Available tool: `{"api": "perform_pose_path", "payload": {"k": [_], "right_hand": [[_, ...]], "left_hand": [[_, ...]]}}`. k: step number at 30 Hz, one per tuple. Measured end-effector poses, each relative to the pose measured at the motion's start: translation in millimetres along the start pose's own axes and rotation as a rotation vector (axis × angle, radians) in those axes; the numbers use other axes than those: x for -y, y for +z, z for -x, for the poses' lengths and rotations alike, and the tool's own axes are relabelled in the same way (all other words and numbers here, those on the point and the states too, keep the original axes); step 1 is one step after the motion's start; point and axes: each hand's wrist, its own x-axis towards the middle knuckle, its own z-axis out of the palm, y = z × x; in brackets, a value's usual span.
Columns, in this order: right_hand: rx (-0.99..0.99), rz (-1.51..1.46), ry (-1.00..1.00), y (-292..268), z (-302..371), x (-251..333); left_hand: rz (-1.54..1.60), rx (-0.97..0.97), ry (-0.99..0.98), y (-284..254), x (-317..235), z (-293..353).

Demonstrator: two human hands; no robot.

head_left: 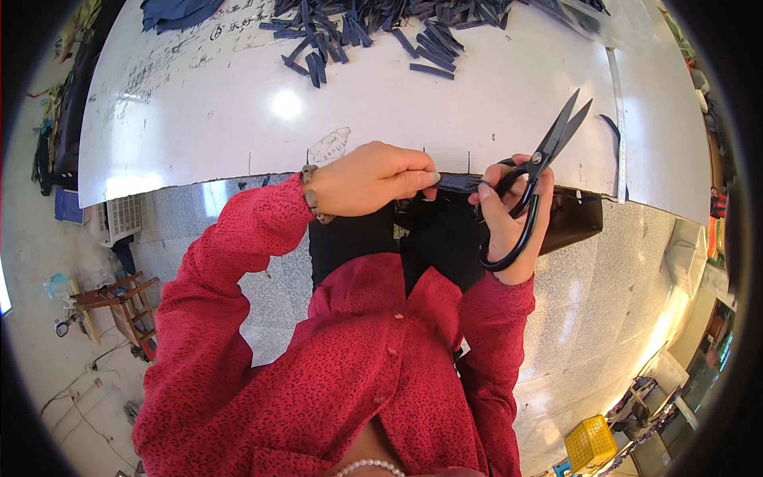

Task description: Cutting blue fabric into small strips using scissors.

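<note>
A red patterned shirt (342,358) fills 6 o'clock, nearest the lens. At about 2 o'clock from centre, a dark strip (459,184) spans both hands by the table's edge. The left hand (372,187) clamps thumb and fingers on 1 end; the right hand (509,229) pinches the other and also holds black scissors (537,158), the 2 blades slightly apart, pointing toward 1 o'clock. Loose strips (435,48) lie piled at 12 o'clock on the white table (191,119).
</note>
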Motion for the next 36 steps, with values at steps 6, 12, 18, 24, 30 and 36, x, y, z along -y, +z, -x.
{"api": "perform_pose_path", "payload": {"k": [6,12,18,24,30,36], "right_hand": [[-0.012,0.079,0.019,5,-2,-1],[-0.018,0.195,0.067,8,-4,0],[-0.18,0.189,0.01,-2,7,-9],[0.115,0.144,0.214,-8,54,-35],[0.25,0.096,0.35,-2,73,-47],[0.209,0.109,0.37,-2,73,-53]], "left_hand": [[0.098,-0.098,0.086,-4,12,1],[-0.275,-0.164,-0.002,-6,8,-4],[-0.408,-0.216,-0.021,-4,15,-9],[-0.376,-0.231,-0.049,-3,13,-10],[-0.405,-0.216,-0.098,-4,3,-10],[-0.418,-0.206,-0.062,-4,6,-14]]}}
